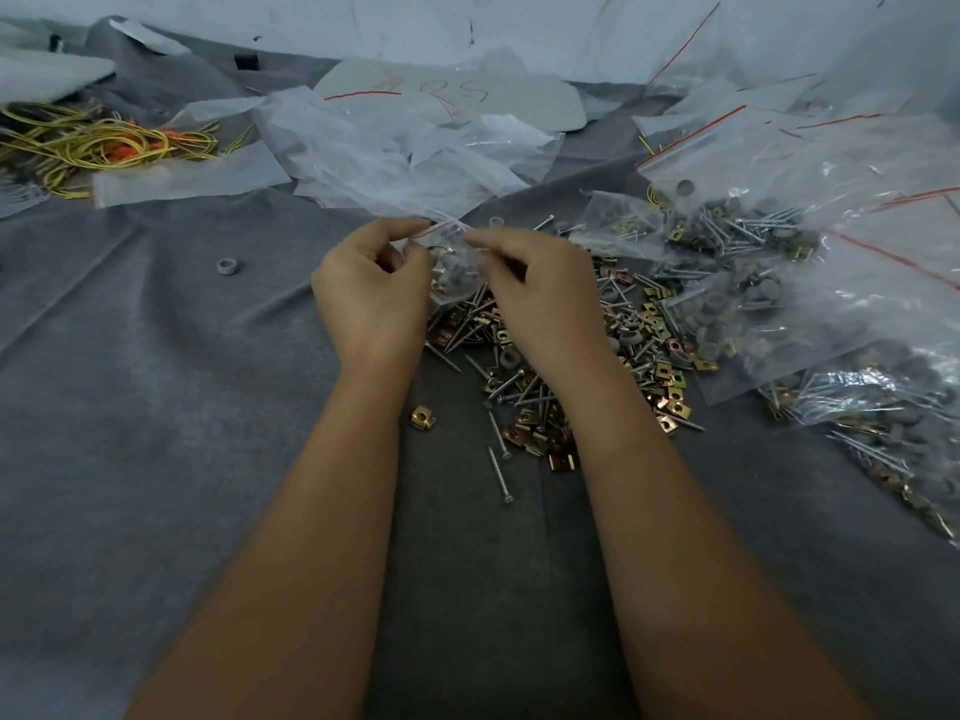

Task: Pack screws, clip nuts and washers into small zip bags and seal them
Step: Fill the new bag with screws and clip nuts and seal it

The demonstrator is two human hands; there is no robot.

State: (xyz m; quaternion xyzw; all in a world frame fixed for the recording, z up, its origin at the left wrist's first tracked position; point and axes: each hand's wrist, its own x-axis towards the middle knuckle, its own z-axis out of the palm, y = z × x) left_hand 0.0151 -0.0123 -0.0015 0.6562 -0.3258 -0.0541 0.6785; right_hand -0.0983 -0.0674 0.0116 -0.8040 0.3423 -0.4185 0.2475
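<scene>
Head view: both hands are raised over a grey cloth [156,356], working one small zip bag [451,262] between them. Left hand [371,293] pinches the bag's top edge with thumb and curled fingers, at the left end of the red-lined strip. Right hand [535,283] pinches the same top edge at the right end, fingers curled and clamped on the plastic. The bag hangs just above the far end of the loose pile and holds some grey washers and metal bits (contents partly hidden by the hands, count unclear). Whether the strip is pressed closed I cannot tell.

Loose pile of hardware [545,376] lies directly under and between the wrists: long screws, brass-coloured clip nuts, grey washers, all mixed. One stray clip nut [422,417] sits apart, just beside the left forearm. One lone screw [500,472] lies nearer the viewer than the pile. One single washer [226,266] rests on the cloth well left of the hands.

Filled bags [779,262] heap on the right, touching the pile's edge. Empty clear bags [395,153] lie beyond the hands. Yellow and orange wires [93,142] are bunched at far left.
</scene>
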